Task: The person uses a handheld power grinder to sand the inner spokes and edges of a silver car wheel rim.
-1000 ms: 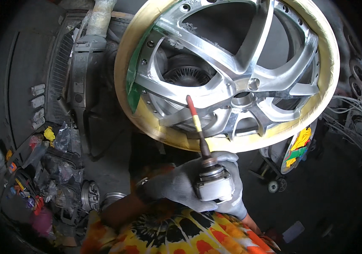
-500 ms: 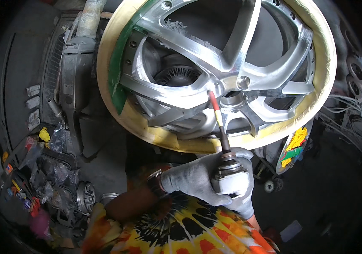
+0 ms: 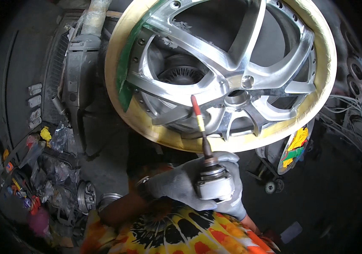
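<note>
A bare silver alloy wheel rim [image 3: 189, 92] with wide spokes fills the upper middle, its outer edge wrapped in yellowish masking tape [image 3: 114, 84] with a green strip on the left. My left hand [image 3: 174, 182], in a grey glove, wraps round the head of a power grinder [image 3: 215, 187] from the left. From the other side my right hand [image 3: 234, 199], gloved as well, is closed round the same tool, partly hidden behind it. The grinder's long dark shaft ends in a red and yellow tip [image 3: 195, 109], which meets the left spoke near the hub.
A dark metal machine [image 3: 79, 84] with a pipe stands at the left. Below it lie plastic bags [image 3: 62, 169], tools and a small wheel-like metal part [image 3: 87, 197]. On the right, a disc with yellow and green cloth [image 3: 295, 146] sits under the rim, near hanging cables [image 3: 344, 106].
Both hands and the grinder have shifted left, and the tip has slid left and slightly down along the spoke, away from the hub. In the picture, the rim sits slightly further right.
</note>
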Demonstrator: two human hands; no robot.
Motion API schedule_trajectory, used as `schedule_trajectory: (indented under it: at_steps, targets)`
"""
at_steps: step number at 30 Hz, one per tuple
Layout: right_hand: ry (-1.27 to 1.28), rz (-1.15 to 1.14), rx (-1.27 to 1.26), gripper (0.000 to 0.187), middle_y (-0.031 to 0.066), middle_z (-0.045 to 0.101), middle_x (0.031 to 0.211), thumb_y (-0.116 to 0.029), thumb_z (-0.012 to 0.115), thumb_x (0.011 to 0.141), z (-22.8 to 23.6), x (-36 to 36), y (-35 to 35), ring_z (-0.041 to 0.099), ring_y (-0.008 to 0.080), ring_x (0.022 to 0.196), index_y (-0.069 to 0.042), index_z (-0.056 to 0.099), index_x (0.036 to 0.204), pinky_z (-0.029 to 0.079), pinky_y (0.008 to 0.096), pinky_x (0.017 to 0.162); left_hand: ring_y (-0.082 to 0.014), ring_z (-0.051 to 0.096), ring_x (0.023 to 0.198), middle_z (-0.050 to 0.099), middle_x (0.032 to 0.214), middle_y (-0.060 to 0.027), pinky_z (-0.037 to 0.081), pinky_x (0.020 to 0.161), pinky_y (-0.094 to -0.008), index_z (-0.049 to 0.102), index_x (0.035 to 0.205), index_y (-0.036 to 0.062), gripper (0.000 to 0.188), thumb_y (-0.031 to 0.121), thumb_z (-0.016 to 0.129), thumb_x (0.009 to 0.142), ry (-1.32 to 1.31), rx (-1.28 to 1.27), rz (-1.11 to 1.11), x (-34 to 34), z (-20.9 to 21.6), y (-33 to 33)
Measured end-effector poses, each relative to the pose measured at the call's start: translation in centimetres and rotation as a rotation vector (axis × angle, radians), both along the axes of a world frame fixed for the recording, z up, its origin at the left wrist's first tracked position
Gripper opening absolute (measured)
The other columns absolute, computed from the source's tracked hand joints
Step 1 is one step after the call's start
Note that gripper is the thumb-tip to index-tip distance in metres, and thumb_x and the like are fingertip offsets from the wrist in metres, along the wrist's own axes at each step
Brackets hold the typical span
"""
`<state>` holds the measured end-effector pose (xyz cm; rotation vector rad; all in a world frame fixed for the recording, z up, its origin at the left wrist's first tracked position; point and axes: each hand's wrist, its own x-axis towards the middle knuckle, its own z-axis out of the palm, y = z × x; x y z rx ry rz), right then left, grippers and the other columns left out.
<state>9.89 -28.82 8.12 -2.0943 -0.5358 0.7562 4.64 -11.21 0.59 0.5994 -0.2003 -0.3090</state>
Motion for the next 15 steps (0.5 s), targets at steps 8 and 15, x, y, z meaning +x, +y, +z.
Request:
schedule_trajectory:
  at_steps: [8, 15]
  targets:
    - [-0.015, 0.09, 0.017, 0.074, 0.0196, 0.064, 0.126, -0.017, 0.09, 0.072, -0.7, 0.4, 1.3, 0.066, 0.0362, 0.115, -0.002, 0.052, 0.135, 0.054, 0.0428, 0.097, -0.012, 0.06, 0.11, 0.063, 0.116, -0.0012, 0.045, 0.106, -0.0324, 0.055, 0.129, 0.0045, 0.058, 0.008, 0.085, 0.079, 0.052, 0.074, 0.11, -0.8, 1.1, 2.0]
    - [-0.002, -0.049, -0.074, 0.074, 0.0188, 0.064, 0.122, -0.022, 0.09, 0.073, 0.7, 1.9, -1.9, 0.067, 0.0322, 0.111, -0.001, 0.053, 0.133, 0.054, 0.041, 0.094, -0.0163, 0.06, 0.109, 0.064, 0.112, -0.0021, 0.045, 0.107, -0.0361, 0.061, 0.119, 0.0077, 0.045, 0.009, 0.08, 0.078, -0.202, 0.138, 0.051, 4.5, 1.1, -0.4]
